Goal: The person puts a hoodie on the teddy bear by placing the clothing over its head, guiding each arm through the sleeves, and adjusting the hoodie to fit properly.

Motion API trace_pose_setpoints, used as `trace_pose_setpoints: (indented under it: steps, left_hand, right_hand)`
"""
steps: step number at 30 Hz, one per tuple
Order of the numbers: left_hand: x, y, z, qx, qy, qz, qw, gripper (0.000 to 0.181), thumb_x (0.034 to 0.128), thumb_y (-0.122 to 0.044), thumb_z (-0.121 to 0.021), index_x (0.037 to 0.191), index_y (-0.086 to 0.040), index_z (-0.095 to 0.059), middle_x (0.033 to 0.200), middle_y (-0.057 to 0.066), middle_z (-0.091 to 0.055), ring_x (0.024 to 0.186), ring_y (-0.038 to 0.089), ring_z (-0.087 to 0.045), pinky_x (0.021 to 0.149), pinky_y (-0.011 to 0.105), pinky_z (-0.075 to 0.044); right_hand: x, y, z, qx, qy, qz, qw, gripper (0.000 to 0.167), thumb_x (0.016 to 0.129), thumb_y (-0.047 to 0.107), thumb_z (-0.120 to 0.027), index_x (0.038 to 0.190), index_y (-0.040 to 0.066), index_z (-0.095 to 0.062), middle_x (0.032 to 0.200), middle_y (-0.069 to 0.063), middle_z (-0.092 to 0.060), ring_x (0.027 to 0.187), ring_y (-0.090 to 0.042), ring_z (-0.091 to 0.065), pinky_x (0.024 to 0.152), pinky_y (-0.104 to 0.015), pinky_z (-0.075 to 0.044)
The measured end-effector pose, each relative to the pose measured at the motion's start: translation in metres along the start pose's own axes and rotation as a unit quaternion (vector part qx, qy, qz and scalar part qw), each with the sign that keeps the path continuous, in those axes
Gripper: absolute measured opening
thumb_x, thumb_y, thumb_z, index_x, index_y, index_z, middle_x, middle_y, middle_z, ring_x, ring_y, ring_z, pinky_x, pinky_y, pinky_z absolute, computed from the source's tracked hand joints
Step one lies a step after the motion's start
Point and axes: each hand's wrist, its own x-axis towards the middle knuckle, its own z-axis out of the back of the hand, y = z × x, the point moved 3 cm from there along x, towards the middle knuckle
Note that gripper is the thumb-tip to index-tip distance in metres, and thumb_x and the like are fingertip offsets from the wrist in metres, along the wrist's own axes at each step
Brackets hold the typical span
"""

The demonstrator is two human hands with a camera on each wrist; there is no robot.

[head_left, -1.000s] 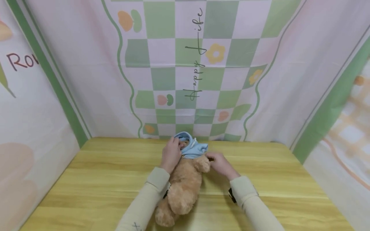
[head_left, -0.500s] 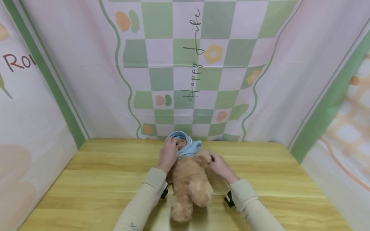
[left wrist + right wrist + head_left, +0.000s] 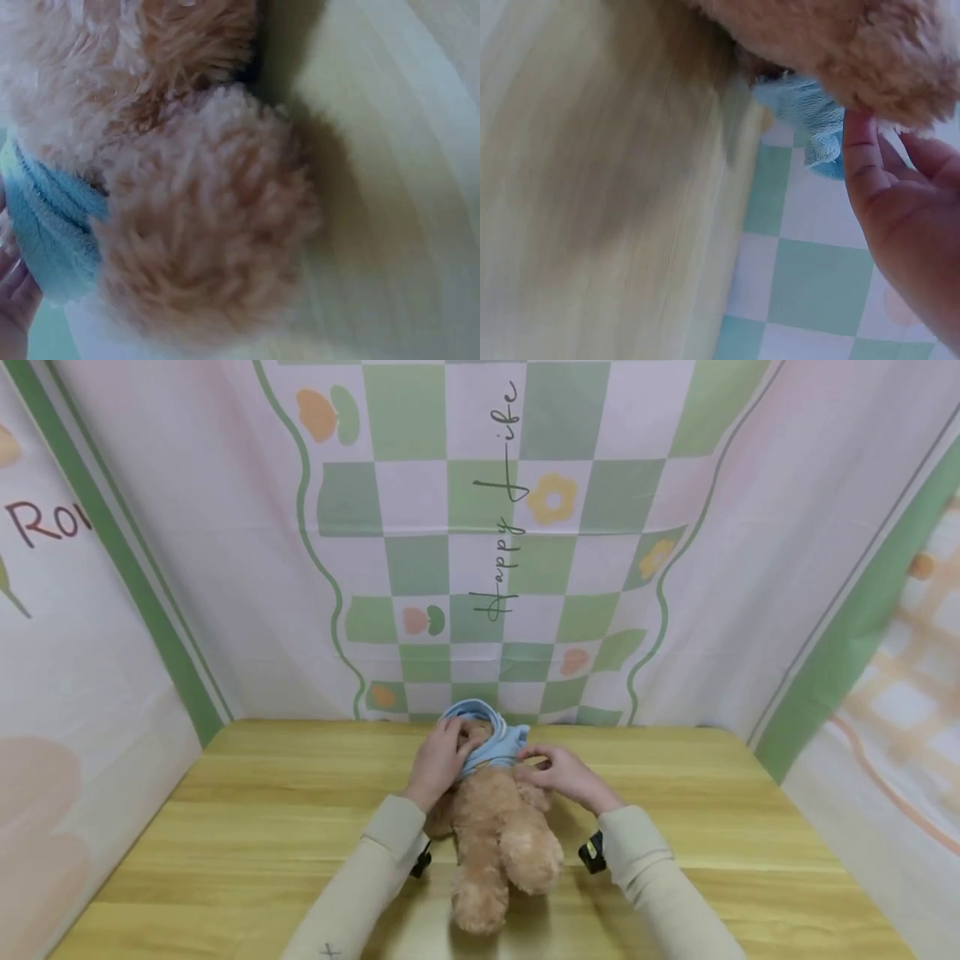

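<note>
A tan teddy bear (image 3: 491, 810) lies on its back, legs toward the near side. Bunched about its head and neck is a small blue doll hoodie (image 3: 498, 747), which has a white drawstring. My left hand (image 3: 438, 760) holds the hoodie's hood edge beside the bear's face; part of that hand shows at the left border of the left wrist view. My right hand (image 3: 562, 774) is at the bear's arm (image 3: 532, 795), close to the hoodie's sleeve. In the right wrist view, its fairly straight fingers touch the fur, with a gap between thumb and fingers; the fingertips are partly hidden.
The wooden table (image 3: 300, 827) extends on both sides of the bear. A checkered cloth backdrop (image 3: 495, 568) rises right behind the table's far edge, near the hoodie. Cloth panels also stand at left and right.
The bear's legs have swung to the right and its body has straightened. My right hand has released the bear's paw and moved up toward the hoodie. The left hand stays on the hood.
</note>
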Motion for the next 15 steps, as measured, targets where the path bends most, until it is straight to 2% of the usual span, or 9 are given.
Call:
trace_pose_setpoints:
  steps: [3,6,8,10,13,15]
  left_hand:
    - [-0.005,0.000,0.004,-0.005,-0.018,-0.023,0.9996,0.030,0.0909,-0.029,-0.064,0.110,-0.006,-0.060,0.102,0.011,-0.059,0.088,0.022,-0.062,0.074,0.034,-0.054]
    - [-0.013,0.002,0.010,0.023,-0.059,-0.084,0.9944,0.018,0.0880,-0.024,-0.069,0.090,-0.007,-0.061,0.086,0.007,-0.060,0.074,0.017,-0.060,0.064,0.029,-0.052]
    - [-0.020,0.003,0.013,0.045,-0.057,-0.113,0.9909,0.019,0.0858,-0.023,-0.071,0.076,-0.010,-0.060,0.074,0.002,-0.060,0.064,0.014,-0.056,0.056,0.024,-0.048]
    - [-0.026,0.005,0.014,0.059,-0.022,-0.122,0.9905,0.023,0.0847,-0.027,-0.072,0.071,-0.013,-0.061,0.069,-0.001,-0.061,0.060,0.011,-0.054,0.054,0.022,-0.045]
    - [-0.035,0.010,0.012,0.058,0.059,-0.091,0.9924,0.025,0.0844,-0.040,-0.070,0.077,-0.017,-0.067,0.074,-0.005,-0.063,0.065,0.008,-0.056,0.059,0.020,-0.046]
    - [-0.041,0.012,0.011,0.052,0.087,-0.074,0.9921,0.028,0.0836,-0.046,-0.069,0.085,-0.018,-0.071,0.082,-0.005,-0.065,0.072,0.008,-0.059,0.064,0.022,-0.049]
  right_hand:
    - [0.000,-0.001,-0.003,-0.013,0.032,0.014,0.9993,0.050,0.091,0.020,-0.059,0.132,-0.006,-0.048,0.131,-0.029,-0.052,0.103,-0.027,-0.062,0.077,-0.030,-0.053]
    - [0.001,-0.003,-0.007,-0.030,0.032,0.020,0.9988,0.052,0.089,0.020,-0.057,0.133,-0.007,-0.047,0.135,-0.029,-0.048,0.113,-0.036,-0.056,0.089,-0.041,-0.051]
    - [0.001,-0.007,-0.009,-0.034,0.026,0.015,0.9990,0.053,0.090,0.023,-0.056,0.133,-0.006,-0.047,0.140,-0.029,-0.045,0.128,-0.042,-0.045,0.100,-0.048,-0.045]
    - [0.001,-0.009,-0.011,-0.042,0.021,0.007,0.9989,0.055,0.090,0.026,-0.055,0.135,-0.005,-0.045,0.143,-0.028,-0.041,0.134,-0.043,-0.038,0.106,-0.053,-0.038]
    - [0.000,-0.012,-0.013,-0.046,0.026,-0.001,0.9986,0.058,0.093,0.028,-0.052,0.140,-0.003,-0.040,0.149,-0.027,-0.035,0.138,-0.045,-0.032,0.109,-0.056,-0.033]
    - [-0.001,-0.014,-0.013,-0.047,0.032,0.004,0.9984,0.060,0.094,0.028,-0.051,0.143,-0.003,-0.036,0.150,-0.026,-0.032,0.140,-0.045,-0.028,0.111,-0.057,-0.030]
